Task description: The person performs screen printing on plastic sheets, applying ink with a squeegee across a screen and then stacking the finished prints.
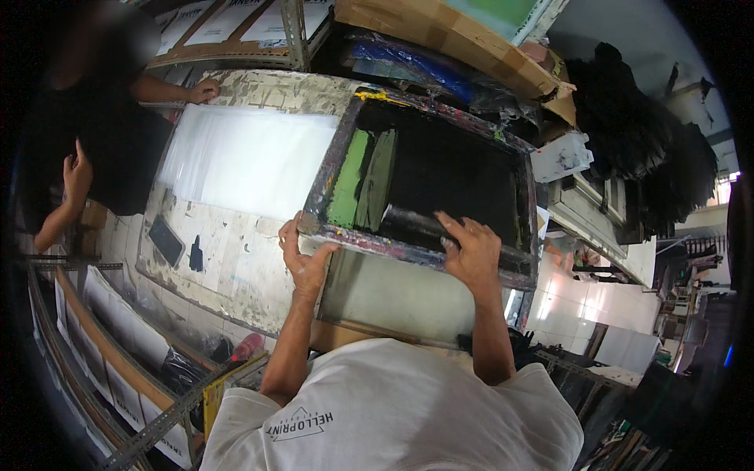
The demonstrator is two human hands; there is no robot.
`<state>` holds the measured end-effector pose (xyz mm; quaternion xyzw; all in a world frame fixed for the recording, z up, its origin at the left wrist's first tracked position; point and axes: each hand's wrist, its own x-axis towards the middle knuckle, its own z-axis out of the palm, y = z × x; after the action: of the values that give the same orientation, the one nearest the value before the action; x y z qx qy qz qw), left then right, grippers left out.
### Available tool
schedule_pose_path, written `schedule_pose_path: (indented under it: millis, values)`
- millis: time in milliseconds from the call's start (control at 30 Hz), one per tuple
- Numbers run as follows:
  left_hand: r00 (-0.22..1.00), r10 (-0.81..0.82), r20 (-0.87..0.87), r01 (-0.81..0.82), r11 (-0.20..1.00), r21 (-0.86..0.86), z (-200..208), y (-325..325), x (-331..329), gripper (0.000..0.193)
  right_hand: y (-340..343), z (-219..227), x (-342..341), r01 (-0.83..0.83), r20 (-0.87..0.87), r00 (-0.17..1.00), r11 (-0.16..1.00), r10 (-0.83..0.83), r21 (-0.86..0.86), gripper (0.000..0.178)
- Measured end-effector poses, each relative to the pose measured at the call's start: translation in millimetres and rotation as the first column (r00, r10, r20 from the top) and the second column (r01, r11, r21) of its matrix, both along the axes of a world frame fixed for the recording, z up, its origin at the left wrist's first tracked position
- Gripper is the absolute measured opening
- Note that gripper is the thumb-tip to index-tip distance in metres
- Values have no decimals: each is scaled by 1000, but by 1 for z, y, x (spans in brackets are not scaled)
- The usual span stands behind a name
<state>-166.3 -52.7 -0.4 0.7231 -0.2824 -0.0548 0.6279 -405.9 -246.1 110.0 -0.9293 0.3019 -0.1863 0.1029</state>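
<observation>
A screen-printing frame [428, 253] with paint-crusted edges lies on the worktable before me, its mesh black with ink. My left hand [305, 257] grips the frame's near left corner, fingers over the edge and thumb along the near side. Over the near side, my right hand [473, 250] closes around a short, dark, ink-smeared bar [412, 223]; whether this is a squeegee I cannot tell. The bar rests low inside the frame, its right end hidden by the hand. To its left, a grey-green strip [377, 180] lies beside a bright green band [349, 179] of the screen.
White sheets [251, 161] cover the table left of the frame. A phone-like dark slab [166, 240] lies nearer. At far left stands another person, one hand [204, 91] on the table edge. Racks with printed sheets [129, 337] stand lower left; a cardboard box [448, 39] sits behind.
</observation>
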Motion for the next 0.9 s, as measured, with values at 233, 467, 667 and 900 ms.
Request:
schedule_pose_path:
  millis: [233, 467, 667, 900]
  values:
    - [993, -11, -114, -26, 949, -315, 77, -58, 7, 84, -37, 77, 8, -39, 222, 963, 900, 149, -435, 67]
    - [930, -222, 293, 43, 858, 512, -20, -96, -13, 39, -113, 148, 31, -52, 235, 967, 982, 94, -180, 50]
    - [872, -274, 406, 17, 845, 534, -72, -89, -53, 28, -124, 174, 46, -31, 217, 975, 993, 55, -114, 47]
    - [996, -39, -77, 47, 993, 106, -20, -106, -32, 14, -144, 182, 55, 38, 184, 983, 977, 1, -209, 47]
